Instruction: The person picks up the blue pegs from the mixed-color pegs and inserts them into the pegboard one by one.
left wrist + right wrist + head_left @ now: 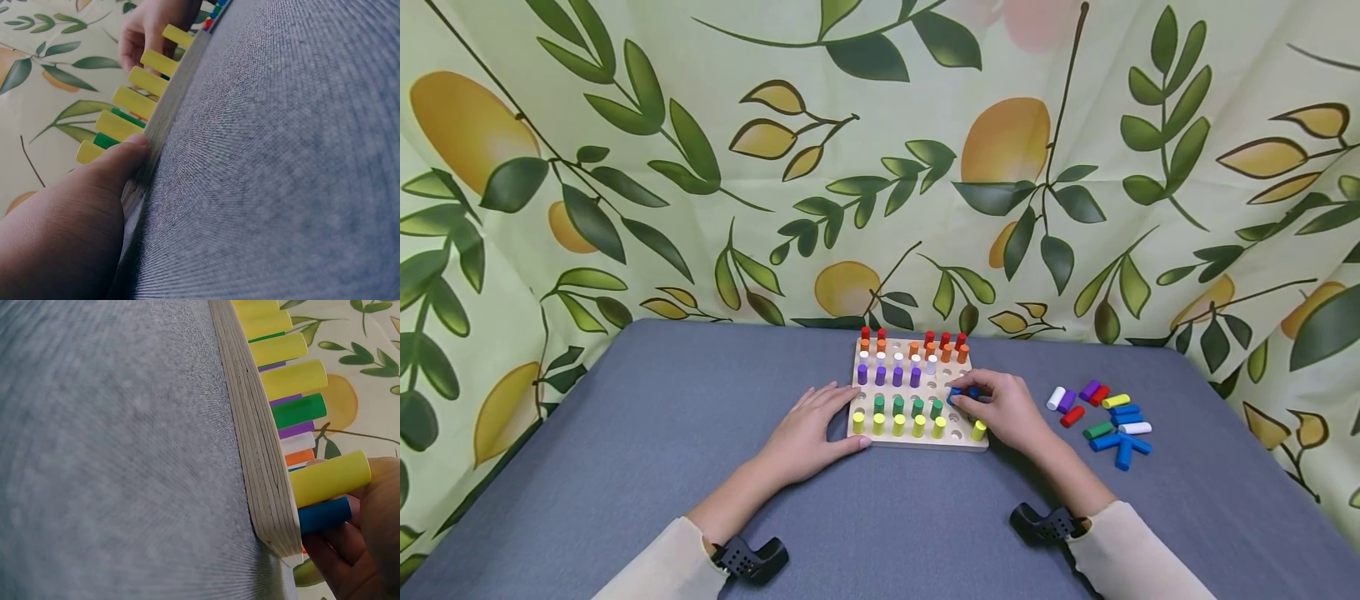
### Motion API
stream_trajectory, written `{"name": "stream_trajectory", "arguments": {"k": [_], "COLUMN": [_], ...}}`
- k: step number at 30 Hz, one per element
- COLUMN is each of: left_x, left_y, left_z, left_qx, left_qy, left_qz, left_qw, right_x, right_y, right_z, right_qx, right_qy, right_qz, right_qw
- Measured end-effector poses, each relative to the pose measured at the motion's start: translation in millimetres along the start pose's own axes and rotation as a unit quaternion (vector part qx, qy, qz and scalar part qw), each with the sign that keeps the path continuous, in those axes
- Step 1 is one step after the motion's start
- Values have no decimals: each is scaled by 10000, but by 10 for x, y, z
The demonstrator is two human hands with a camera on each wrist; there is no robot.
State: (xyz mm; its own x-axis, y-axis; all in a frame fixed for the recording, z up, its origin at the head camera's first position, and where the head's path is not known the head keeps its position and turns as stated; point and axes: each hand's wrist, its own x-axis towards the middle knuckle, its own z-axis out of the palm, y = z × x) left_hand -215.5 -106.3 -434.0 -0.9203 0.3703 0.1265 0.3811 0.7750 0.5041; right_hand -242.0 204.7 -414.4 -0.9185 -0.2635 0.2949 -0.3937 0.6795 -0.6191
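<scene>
A wooden pegboard [917,443] lies on the table with rows of upright coloured pegs. My left hand [805,429] rests at its left side, fingers extended along the edge and thumb at the front left corner. In the left wrist view the thumb [134,142] presses the board's edge beside the yellow pegs [134,100]. My right hand [1003,408] is over the board's right side, pinching a blue peg [953,396] between thumb and fingertips. Another blue peg [973,392] shows by its fingers. In the right wrist view a blue peg [325,515] stands behind the corner yellow peg [331,478].
Loose pegs lie in a pile right of the board, including a yellow peg [1116,401], a green peg [1098,430], white pegs, red pegs and several blue ones. Behind the grey table [700,400] hangs a leaf-patterned curtain [880,167].
</scene>
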Motion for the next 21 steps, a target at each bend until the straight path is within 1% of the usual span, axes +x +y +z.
{"name": "stream_trajectory", "arguments": {"k": [13, 17, 21], "left_x": [5, 8, 12], "left_y": [5, 2, -3], "left_z": [-7, -8, -4], "left_qx": [12, 23, 14], "left_qy": [-41, -61, -46], "left_qz": [-35, -35, -17], "left_qw": [10000, 10000, 10000], "right_x": [-5, -6, -9], "right_y": [-27, -39, -46], "right_z": [-94, -122, -164], "right_qx": [-192, -250, -269], "right_qy": [-370, -401, -345], "right_qz": [-50, -46, -66], "right_qw": [9991, 9989, 9990]}}
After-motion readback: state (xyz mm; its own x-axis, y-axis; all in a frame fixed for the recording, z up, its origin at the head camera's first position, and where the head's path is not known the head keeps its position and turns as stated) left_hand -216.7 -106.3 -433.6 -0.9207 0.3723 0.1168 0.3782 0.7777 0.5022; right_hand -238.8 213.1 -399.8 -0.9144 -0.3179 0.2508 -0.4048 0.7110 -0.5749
